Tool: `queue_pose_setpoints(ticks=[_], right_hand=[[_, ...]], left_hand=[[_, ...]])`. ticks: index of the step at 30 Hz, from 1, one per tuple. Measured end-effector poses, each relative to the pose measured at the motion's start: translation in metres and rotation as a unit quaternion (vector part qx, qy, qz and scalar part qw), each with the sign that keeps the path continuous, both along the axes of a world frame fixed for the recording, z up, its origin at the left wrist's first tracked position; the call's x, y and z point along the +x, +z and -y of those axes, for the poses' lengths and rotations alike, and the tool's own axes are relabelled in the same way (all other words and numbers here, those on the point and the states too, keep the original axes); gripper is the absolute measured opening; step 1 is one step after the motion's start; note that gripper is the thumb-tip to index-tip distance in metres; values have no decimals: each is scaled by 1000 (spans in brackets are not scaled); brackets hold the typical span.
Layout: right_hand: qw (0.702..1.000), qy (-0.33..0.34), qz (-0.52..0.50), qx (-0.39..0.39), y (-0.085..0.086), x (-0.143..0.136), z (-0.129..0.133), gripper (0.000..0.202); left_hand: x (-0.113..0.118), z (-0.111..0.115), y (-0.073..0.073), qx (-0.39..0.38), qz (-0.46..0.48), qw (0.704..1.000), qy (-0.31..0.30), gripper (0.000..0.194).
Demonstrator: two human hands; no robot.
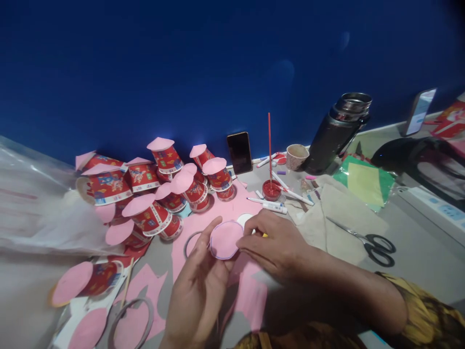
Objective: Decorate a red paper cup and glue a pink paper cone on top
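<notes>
A round piece of pink paper (227,240) with a dark purple outline is held up over the table. My left hand (201,286) grips its left edge, the thumb in front and the fingers behind. At the right edge, my right hand (274,240) pinches the same disc between thumb and fingers. Part of a white round piece (246,221) and something small and yellow show beside the right hand. Beneath lies a larger pink paper sheet (192,224), with a grey ring (189,242) partly hidden behind my left hand.
Several red paper cups (150,215) topped with pink paper stand at left, beside a plastic bag (43,213). Toward the back are a phone (240,152), a small red pot (271,190) with a stick, markers (274,208) and a black flask (336,135). Scissors (363,240) lie at right.
</notes>
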State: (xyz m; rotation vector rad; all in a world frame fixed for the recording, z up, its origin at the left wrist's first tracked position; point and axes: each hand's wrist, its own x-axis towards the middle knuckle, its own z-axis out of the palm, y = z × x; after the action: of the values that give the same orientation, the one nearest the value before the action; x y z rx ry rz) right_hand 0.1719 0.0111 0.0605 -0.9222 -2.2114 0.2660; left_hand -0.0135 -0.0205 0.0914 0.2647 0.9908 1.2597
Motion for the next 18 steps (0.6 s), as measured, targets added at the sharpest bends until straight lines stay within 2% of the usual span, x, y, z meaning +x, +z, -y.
queue_pose_setpoints(ticks=[2,4,5,7,9,10,12,18], right_hand=[[995,24,-92,-42,-1,3,0,19],[966,35,-203,-159,-1,7,0,17],[938,32,-251,-237,-1,10,-1,17],[862,10,-321,-391,-1,14,-4,21],[790,-7,-372,-487,-2,16,-9,31],[764,-12,-393,-512,-4,16,-11,36],[735,-24,-418,-533,-8,15,-15,40],[718,-80,-440,-533,-18,12,-24,29]], left_hand=[[-4,3,0,7,-4,1000,-14,48],[-8,5,-2,17,-21,999,-32,46],[-10,5,-5,23,-31,998,-44,43],[-11,5,-11,33,-43,995,-78,34],[-9,3,-18,34,-55,991,-113,25],[-6,1,-21,29,-65,989,-126,25],[0,-4,-26,20,-94,985,-143,29],[6,-25,-35,50,-213,964,-148,39]])
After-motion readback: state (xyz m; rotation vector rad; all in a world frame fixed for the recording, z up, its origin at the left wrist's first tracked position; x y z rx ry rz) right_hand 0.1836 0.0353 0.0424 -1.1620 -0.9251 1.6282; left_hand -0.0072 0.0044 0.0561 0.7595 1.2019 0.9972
